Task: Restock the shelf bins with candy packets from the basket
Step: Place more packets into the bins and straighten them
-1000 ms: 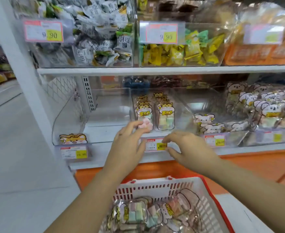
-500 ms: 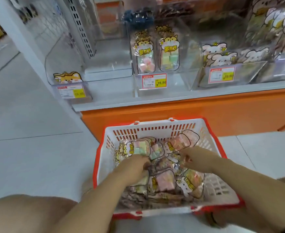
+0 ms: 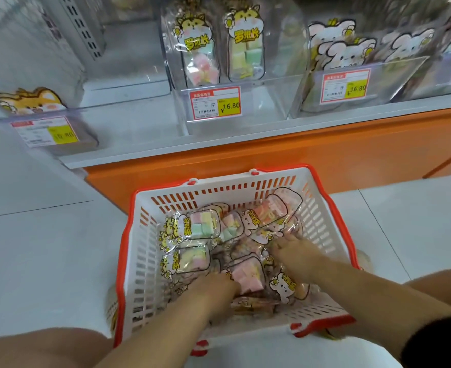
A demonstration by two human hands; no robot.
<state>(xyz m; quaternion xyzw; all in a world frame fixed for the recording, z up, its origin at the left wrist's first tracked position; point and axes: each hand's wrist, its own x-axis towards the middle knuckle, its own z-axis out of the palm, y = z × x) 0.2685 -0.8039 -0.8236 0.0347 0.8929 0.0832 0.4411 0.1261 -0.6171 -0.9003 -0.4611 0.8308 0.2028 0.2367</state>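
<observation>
A white basket with a red rim (image 3: 139, 251) stands on the floor below the shelf, holding several clear candy packets (image 3: 200, 224) printed with hamster faces. My left hand (image 3: 213, 290) is down in the near part of the pile, fingers curled in beside a pink packet (image 3: 247, 277); its fingertips are hidden. My right hand (image 3: 292, 252) reaches into the middle of the pile with its fingers lying forward on the packets. On the shelf, the middle clear bin (image 3: 261, 102) has two packets (image 3: 245, 46) standing upright at its back.
The left bin (image 3: 86, 112) holds one orange dog-print packet (image 3: 30, 100). The right bin (image 3: 405, 75) holds white bear-print packets (image 3: 352, 49). An orange shelf base (image 3: 272, 158) runs just behind the basket. My knees flank the basket on grey floor tiles (image 3: 46, 248).
Both hands left the front of the middle bin and dropped into the basket. The view tipped down from the shelf to the basket, and my hands now sit deeper among the packets.
</observation>
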